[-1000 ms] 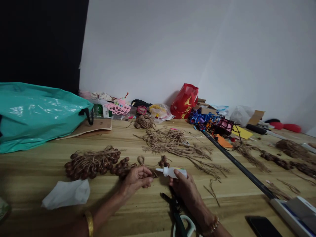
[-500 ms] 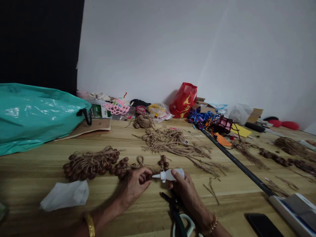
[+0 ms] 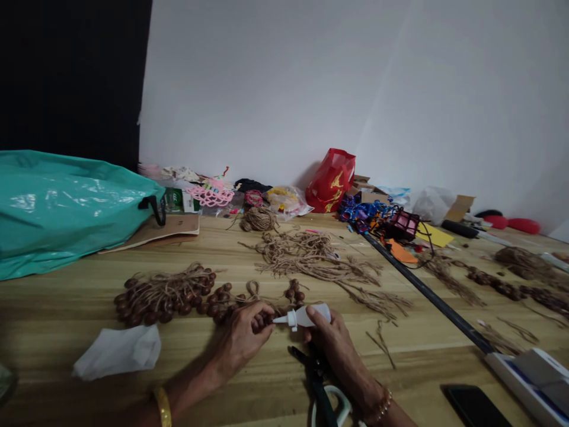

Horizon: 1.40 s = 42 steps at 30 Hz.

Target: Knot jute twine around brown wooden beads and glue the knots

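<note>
- Wooden table (image 3: 249,385); it bears the beads, so the hands need not carry their weight;
- Brown beads (image 3: 149,317); they lie on the table, left of the hands;
- Right hand (image 3: 335,341); its fingers grasp the bottle (image 3: 306,316) sideways, probably for good aim;
- Left hand (image 3: 242,332); its fingers are curled beside the nozzle (image 3: 281,319); what they grasp, I cannot tell.

Big teal bag (image 3: 75,207) is laid at left, brown notebook (image 3: 180,225) partly covered by it. Pink netted thing (image 3: 208,195) is placed near wall (image 3: 267,89). Red bag (image 3: 329,184) with gold print is stood by wall, blue shiny ribbons (image 3: 364,213) heaped beside. Yellow paper (image 3: 435,236) is seen behind orange paper (image 3: 401,251). Black phone (image 3: 475,406) is put near white box (image 3: 509,381).
</note>
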Each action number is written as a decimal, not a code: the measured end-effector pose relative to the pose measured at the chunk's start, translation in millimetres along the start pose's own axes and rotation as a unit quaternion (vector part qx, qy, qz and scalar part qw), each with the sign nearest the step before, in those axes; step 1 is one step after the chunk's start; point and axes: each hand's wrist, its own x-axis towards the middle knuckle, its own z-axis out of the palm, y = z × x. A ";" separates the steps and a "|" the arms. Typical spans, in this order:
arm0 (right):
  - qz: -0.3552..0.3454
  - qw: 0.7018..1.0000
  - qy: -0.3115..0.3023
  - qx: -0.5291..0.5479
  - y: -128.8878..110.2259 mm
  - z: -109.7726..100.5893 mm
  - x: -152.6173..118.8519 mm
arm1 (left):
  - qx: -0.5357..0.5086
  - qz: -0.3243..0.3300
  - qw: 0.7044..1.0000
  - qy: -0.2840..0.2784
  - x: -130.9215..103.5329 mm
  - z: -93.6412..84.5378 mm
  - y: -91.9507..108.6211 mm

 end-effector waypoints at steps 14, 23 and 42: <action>0.008 0.999 0.034 -0.017 -8.1 2.7 -2.6 | 0.003 0.006 1.000 0.016 0.6 0.7 -6.1; 0.024 0.998 0.054 -0.014 -6.1 2.4 -2.4 | -0.040 -0.026 0.999 0.022 1.9 -1.3 0.9; 0.010 0.998 0.060 -0.027 -4.6 3.2 -2.4 | 0.000 -0.011 1.000 0.002 2.0 -0.7 -1.6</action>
